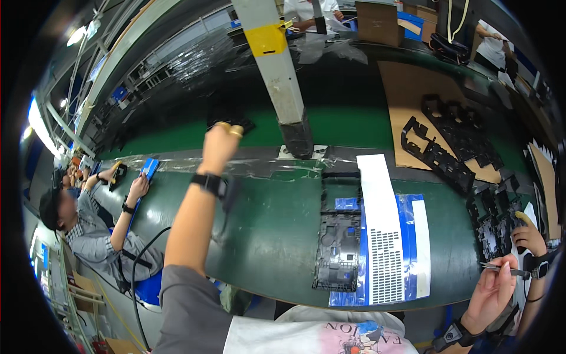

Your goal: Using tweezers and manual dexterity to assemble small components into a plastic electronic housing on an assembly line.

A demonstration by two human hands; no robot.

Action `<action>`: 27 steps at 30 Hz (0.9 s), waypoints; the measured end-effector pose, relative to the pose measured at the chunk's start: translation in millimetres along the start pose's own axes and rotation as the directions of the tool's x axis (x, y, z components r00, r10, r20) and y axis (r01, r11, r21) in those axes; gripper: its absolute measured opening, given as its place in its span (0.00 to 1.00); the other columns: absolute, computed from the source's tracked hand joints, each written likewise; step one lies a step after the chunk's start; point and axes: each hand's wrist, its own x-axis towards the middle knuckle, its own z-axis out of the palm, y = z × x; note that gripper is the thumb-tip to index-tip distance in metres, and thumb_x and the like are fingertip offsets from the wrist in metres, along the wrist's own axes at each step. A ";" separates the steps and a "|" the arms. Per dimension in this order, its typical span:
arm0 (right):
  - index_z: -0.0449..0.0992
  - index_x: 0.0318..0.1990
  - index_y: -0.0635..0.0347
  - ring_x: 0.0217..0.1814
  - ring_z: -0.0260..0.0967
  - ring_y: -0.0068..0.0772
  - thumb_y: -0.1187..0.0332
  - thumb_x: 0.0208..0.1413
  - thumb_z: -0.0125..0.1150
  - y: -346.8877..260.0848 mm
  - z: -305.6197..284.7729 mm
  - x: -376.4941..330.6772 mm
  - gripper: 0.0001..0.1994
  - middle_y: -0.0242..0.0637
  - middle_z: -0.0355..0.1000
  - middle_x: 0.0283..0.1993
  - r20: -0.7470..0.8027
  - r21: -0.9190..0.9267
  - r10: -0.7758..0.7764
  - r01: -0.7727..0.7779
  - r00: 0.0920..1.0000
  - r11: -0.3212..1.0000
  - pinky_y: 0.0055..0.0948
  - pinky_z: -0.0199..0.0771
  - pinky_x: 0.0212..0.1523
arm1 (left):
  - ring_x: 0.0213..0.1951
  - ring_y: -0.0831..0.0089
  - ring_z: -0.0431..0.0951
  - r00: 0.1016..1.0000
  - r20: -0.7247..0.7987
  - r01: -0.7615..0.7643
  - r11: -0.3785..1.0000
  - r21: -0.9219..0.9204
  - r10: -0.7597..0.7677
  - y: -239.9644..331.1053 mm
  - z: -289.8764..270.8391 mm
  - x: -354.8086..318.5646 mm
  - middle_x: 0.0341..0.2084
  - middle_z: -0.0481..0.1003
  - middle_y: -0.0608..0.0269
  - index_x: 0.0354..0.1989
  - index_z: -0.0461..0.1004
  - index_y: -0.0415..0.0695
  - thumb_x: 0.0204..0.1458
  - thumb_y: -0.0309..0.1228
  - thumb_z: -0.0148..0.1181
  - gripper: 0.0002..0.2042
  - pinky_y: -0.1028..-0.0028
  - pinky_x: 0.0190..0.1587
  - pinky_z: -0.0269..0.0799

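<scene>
My left hand [219,140], with yellow finger cots, is stretched far out over the green belt [265,224]. Its fingers curl onto a black plastic part [243,124] lying at the belt's far side. My right hand [494,289] is low at the right edge and pinches a thin metal tool [492,267] that points left. In front of me, between the two hands, lies a black plastic frame [337,242], beside a long white perforated panel [380,230] and a blue film sheet [413,206].
A grey post with yellow tape [277,71] stands just right of my left hand. Several black frames [448,141] lie on cardboard at the right. A co-worker's hand [527,236] works there, and another person [82,224] at the left handles a blue piece [148,168].
</scene>
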 end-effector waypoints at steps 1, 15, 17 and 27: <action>0.62 0.37 0.68 0.17 0.46 0.14 0.74 0.52 0.43 1.1 5.1 0.1 0.07 0.40 0.63 0.28 -0.061 -0.020 0.004 -0.005 0.998 1.000 0.12 0.49 0.19 | 0.34 0.51 0.71 0.992 -0.129 0.009 0.997 0.083 0.001 -41.2 11.7 26.1 0.25 0.71 0.42 0.30 0.67 0.32 0.44 0.39 0.51 0.17 0.64 0.35 0.66; 0.63 0.34 0.69 0.14 0.49 0.14 0.75 0.48 0.46 10.5 18.8 3.3 0.07 0.44 0.66 0.24 -0.171 -0.145 0.051 -0.076 0.984 0.986 0.12 0.48 0.16 | 0.34 0.61 0.73 0.933 -0.330 0.080 0.977 -0.195 -0.143 -57.2 113.2 98.3 0.28 0.73 0.50 0.33 0.72 0.37 0.37 0.31 0.56 0.14 0.72 0.39 0.66; 0.63 0.34 0.69 0.14 0.49 0.14 0.74 0.47 0.48 13.3 25.3 5.4 0.08 0.45 0.66 0.24 -0.137 -0.138 0.065 -0.084 0.988 0.987 0.12 0.48 0.17 | 0.37 0.63 0.72 0.987 -0.071 0.130 0.971 -0.200 -0.147 -65.9 116.0 102.6 0.31 0.72 0.50 0.37 0.71 0.37 0.39 0.33 0.56 0.16 0.73 0.41 0.64; 0.67 0.31 0.67 0.16 0.53 0.14 0.76 0.44 0.53 33.6 31.1 1.4 0.06 0.40 0.68 0.25 -0.146 -0.221 0.249 -0.277 0.957 0.935 0.12 0.51 0.15 | 0.26 0.73 0.67 0.951 0.036 -0.277 0.896 -0.347 0.308 45.0 -1.5 -69.4 0.25 0.68 0.60 0.30 0.69 0.38 0.39 0.26 0.54 0.08 0.77 0.30 0.64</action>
